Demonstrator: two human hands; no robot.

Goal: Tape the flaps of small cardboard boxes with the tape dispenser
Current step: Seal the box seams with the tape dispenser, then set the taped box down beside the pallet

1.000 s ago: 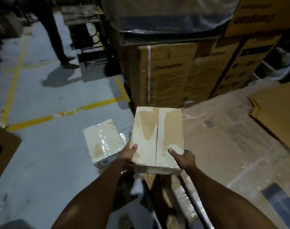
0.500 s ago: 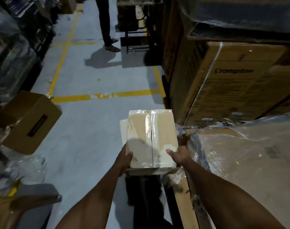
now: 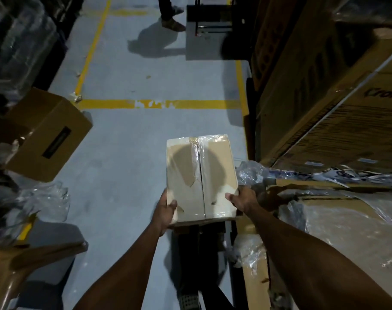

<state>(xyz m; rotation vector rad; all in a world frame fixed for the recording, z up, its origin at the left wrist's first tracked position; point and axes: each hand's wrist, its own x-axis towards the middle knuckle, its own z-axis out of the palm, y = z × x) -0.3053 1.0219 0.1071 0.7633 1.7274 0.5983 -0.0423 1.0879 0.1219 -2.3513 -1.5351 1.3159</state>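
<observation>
I hold a small cardboard box (image 3: pixel 201 175) in front of me, above the grey floor. Its two top flaps are closed and meet at a centre seam, and glossy clear tape covers much of the top. My left hand (image 3: pixel 165 211) grips the near left corner, thumb on top. My right hand (image 3: pixel 243 199) grips the near right corner, thumb on top as well. No tape dispenser is in view.
A larger brown carton (image 3: pixel 49 135) lies tilted on the floor at left, with crumpled plastic wrap (image 3: pixel 45 200) near it. Tall stacked cartons (image 3: pixel 338 104) stand at right, and plastic-covered flat cardboard (image 3: pixel 347 224) lies beside my right arm. A person's feet (image 3: pixel 171 21) stand far ahead. Yellow floor lines (image 3: pixel 159 104) cross the aisle.
My view has swung left, away from the cardboard-covered surface toward the open aisle. The box stays in both hands. The second wrapped box seen on the floor earlier is out of sight.
</observation>
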